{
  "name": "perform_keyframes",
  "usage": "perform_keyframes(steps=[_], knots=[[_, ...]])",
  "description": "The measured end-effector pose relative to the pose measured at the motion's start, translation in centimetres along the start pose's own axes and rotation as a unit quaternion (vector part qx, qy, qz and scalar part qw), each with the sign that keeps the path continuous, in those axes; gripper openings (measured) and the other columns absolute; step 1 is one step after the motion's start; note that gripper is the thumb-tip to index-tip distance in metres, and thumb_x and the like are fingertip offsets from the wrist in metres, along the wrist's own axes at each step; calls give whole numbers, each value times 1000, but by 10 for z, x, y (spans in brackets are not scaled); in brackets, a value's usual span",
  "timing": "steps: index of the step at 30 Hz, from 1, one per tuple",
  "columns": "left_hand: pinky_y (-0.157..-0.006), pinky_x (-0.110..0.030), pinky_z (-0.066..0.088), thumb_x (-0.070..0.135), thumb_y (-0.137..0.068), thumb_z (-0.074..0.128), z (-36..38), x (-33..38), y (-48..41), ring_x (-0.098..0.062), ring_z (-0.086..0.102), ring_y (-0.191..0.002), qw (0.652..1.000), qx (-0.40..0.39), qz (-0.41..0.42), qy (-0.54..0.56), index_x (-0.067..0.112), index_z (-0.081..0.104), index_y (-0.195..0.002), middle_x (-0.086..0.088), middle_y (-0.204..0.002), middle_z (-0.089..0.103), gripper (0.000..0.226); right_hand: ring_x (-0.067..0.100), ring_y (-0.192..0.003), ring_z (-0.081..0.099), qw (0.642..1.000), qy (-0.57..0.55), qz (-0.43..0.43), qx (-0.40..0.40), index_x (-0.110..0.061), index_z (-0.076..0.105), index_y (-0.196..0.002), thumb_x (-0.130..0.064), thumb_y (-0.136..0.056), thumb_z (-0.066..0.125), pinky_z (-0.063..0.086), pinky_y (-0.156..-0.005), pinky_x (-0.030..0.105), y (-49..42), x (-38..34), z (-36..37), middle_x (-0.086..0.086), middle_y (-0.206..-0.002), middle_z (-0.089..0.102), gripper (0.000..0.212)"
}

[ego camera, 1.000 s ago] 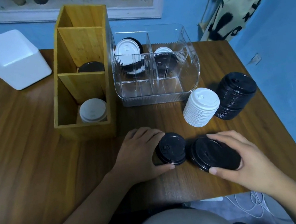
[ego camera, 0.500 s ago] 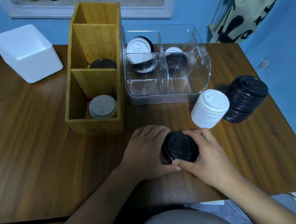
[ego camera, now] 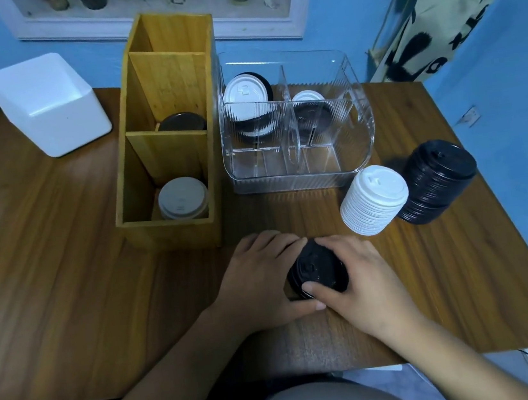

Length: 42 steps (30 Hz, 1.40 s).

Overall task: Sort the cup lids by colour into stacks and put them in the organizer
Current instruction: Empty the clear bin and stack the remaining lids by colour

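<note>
A short stack of black lids (ego camera: pixel 318 268) sits on the table near the front edge. My left hand (ego camera: pixel 260 281) curls round its left side and my right hand (ego camera: pixel 359 274) grips it from the right, thumb on its near rim. A tall white lid stack (ego camera: pixel 373 199) and a black lid stack (ego camera: pixel 436 180) lean at the right. The wooden organizer (ego camera: pixel 162 152) holds a white lid stack (ego camera: pixel 182 197) in its front compartment and black lids (ego camera: pixel 182 122) in the middle one. The clear organizer (ego camera: pixel 298 168) holds white lids (ego camera: pixel 244 92) and dark lids at its back.
A white foam box (ego camera: pixel 45 104) stands at the back left of the wooden table (ego camera: pixel 50 295). A blue wall and a window frame rise behind the organizers. A patterned cloth (ego camera: pixel 433 16) hangs at the back right.
My right hand brought its black lids leftward onto the stack at my left hand; both hands now hold one stack. The camera view shifted slightly.
</note>
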<state>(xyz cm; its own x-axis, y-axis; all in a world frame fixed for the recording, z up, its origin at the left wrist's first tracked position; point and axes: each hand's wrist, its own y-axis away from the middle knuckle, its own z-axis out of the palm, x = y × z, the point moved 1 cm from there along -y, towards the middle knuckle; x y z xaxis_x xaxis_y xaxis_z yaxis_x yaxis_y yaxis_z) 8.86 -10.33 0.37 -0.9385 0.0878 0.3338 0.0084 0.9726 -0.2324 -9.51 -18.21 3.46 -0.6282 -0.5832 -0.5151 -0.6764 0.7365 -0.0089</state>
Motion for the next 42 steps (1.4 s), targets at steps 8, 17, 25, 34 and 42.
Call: perform_keyframes(steps=[8, 17, 25, 34, 42], knots=[[-107, -39, 39, 83, -75, 58, 1, -1, 0, -17, 52, -126, 1000, 14, 8, 2, 18, 57, -139, 6, -133, 59, 91, 18, -115, 56, 995, 87, -46, 1, -24, 62, -136, -62, -79, 57, 51, -95, 33, -2, -7, 0, -10, -134, 58, 69], [-107, -41, 39, 80, -72, 63, 1, -2, 2, -17, 53, -125, 1000, 20, 15, 17, 16, 55, -141, 5, -133, 61, 95, 14, -113, 53, 992, 107, -46, -45, -38, 62, -133, -71, -76, 52, 56, -83, 36, -8, -6, -5, -17, -129, 52, 66], [-105, -40, 39, 83, -77, 55, 0, 0, 0, -16, 52, -124, 1000, 10, 9, 4, 21, 62, -130, 7, -130, 57, 81, 11, -129, 53, 989, 111, -53, -77, -29, 53, -144, -74, -84, 48, 46, -105, 27, -4, 0, -6, -11, -150, 51, 76], [-116, -51, 31, 85, -74, 55, -1, 5, 0, -17, 50, -127, 999, 2, -5, -36, 18, 60, -133, 4, -132, 57, 90, 14, -117, 62, 981, 115, -140, 69, -24, 67, -124, -44, -100, 53, 49, -101, 31, -53, -28, -82, -7, -123, 69, 35], [-117, -48, 32, 88, -75, 49, -2, 5, -1, -17, 49, -126, 998, -27, -20, -45, 17, 56, -141, 5, -129, 56, 97, 30, -100, 67, 987, 132, -46, 84, -22, 71, -111, -27, -96, 59, 53, -90, 41, -215, -24, -128, 4, -105, 75, 19]])
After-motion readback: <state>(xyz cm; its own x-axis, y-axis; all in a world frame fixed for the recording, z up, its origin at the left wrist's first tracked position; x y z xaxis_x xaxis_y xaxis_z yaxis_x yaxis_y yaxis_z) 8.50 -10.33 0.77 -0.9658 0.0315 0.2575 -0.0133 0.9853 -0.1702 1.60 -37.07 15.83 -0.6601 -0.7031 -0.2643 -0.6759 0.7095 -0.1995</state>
